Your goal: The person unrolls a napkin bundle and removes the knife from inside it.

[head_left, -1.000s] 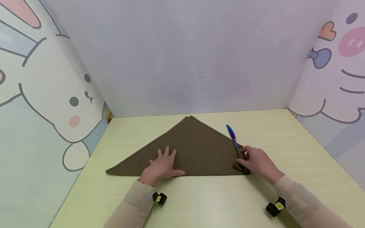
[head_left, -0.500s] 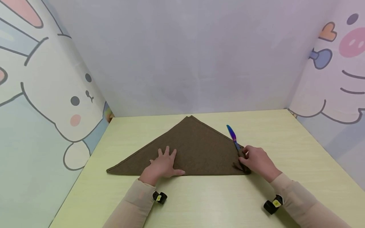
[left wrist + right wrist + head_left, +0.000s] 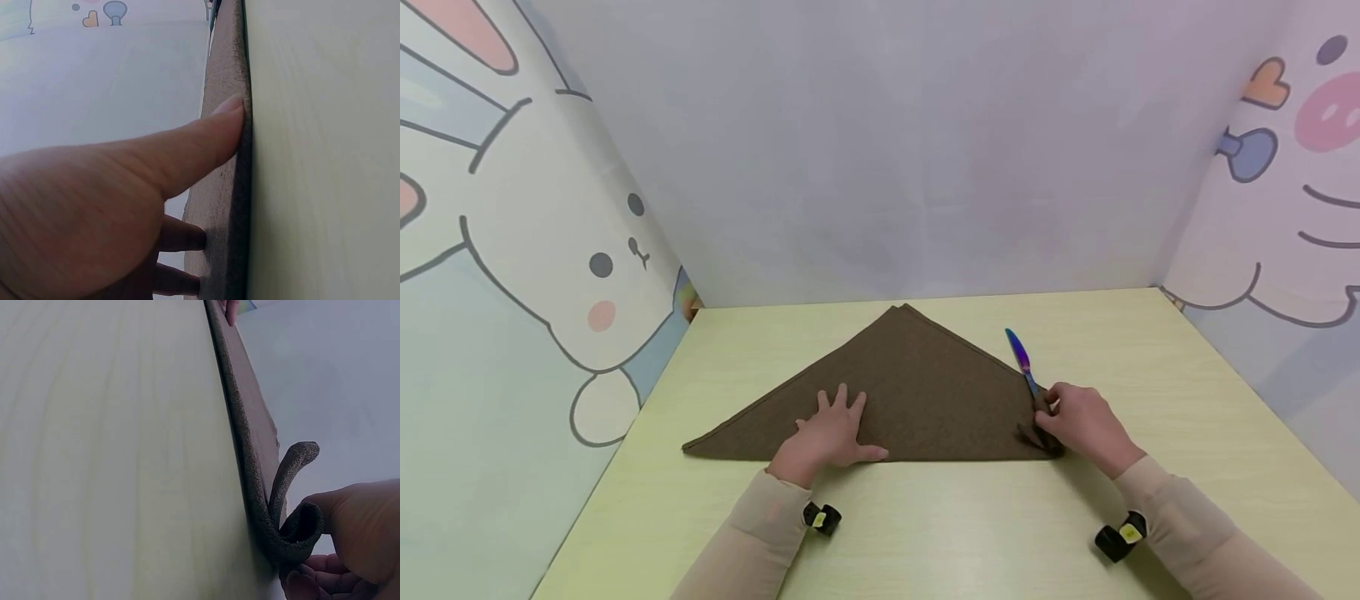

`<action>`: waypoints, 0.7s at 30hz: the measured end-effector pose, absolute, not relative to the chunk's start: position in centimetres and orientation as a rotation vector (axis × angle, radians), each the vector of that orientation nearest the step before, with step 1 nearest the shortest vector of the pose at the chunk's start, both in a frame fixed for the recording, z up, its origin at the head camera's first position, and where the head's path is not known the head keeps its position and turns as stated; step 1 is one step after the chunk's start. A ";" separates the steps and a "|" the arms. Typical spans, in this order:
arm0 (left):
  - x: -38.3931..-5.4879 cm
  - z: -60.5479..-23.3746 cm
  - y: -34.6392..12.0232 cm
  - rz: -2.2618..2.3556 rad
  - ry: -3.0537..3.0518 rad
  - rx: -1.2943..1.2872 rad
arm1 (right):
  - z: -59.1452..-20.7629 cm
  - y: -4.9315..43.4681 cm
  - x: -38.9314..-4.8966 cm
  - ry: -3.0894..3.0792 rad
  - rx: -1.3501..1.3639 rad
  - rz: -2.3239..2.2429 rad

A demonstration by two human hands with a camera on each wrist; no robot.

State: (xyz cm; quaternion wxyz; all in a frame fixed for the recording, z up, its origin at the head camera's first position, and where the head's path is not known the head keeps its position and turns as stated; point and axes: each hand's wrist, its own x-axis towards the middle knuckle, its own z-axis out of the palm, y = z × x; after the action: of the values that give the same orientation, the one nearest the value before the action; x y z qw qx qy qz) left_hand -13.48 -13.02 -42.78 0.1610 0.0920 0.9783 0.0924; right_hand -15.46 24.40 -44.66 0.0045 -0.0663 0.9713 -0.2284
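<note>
A brown cloth [image 3: 925, 392] lies on the table, folded into a wide triangle with its long edge toward me. My left hand [image 3: 827, 433] rests on its left half with fingers spread. In the left wrist view the left thumb [image 3: 206, 140] lies along the cloth's folded edge. My right hand [image 3: 1086, 425] pinches the cloth's right corner, which is curled over into a small roll [image 3: 303, 528] with a loose tip [image 3: 297, 459] standing up. A table knife [image 3: 1021, 354] with a rainbow-coloured blade sticks out from that folded corner, its handle end hidden by cloth and fingers.
The pale wooden table [image 3: 955, 533] extends around the cloth on all sides. A plain light backdrop [image 3: 917, 167] stands at the back, with cartoon-printed panels [image 3: 550, 250] along the sides.
The knife and the curled corner have shifted slightly to the right, and the right thumb has moved with them. The left hand holds its place on the cloth.
</note>
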 end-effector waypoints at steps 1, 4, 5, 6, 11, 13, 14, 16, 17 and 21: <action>-13.5 -42.8 -13.0 0.262 2.792 0.262 | -44.7 24.5 -15.5 3.042 -0.203 -0.711; -13.6 -42.9 -13.0 0.266 2.792 0.264 | -44.7 24.7 -15.5 3.041 -0.193 -0.707; -13.6 -42.9 -13.0 0.264 2.792 0.265 | -44.7 24.7 -15.5 3.040 -0.192 -0.708; -13.6 -42.9 -13.0 0.262 2.792 0.265 | -44.7 24.8 -15.5 3.041 -0.194 -0.707; -13.6 -43.0 -13.1 0.260 2.792 0.268 | -44.5 25.0 -15.5 3.044 -0.198 -0.699; -13.6 -43.0 -13.2 0.263 2.791 0.267 | -44.4 25.0 -15.4 3.045 -0.198 -0.695; -13.6 -42.9 -13.2 0.262 2.791 0.266 | -44.4 25.0 -15.4 3.043 -0.199 -0.695; -13.5 -42.9 -13.2 0.258 2.789 0.262 | -44.4 25.1 -15.4 3.045 -0.204 -0.691; -13.5 -42.9 -13.2 0.258 2.789 0.260 | -44.4 25.1 -15.4 3.048 -0.202 -0.690; -13.5 -42.8 -13.2 0.263 2.788 0.261 | -44.4 25.3 -15.4 3.056 -0.211 -0.688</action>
State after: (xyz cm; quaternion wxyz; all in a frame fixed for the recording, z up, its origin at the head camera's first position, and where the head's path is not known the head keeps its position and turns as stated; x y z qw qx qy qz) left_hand -13.51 -13.17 -42.79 0.1638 0.0916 0.9779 0.0924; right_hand -15.45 25.27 -44.35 0.0008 -0.0672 0.9734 -0.2191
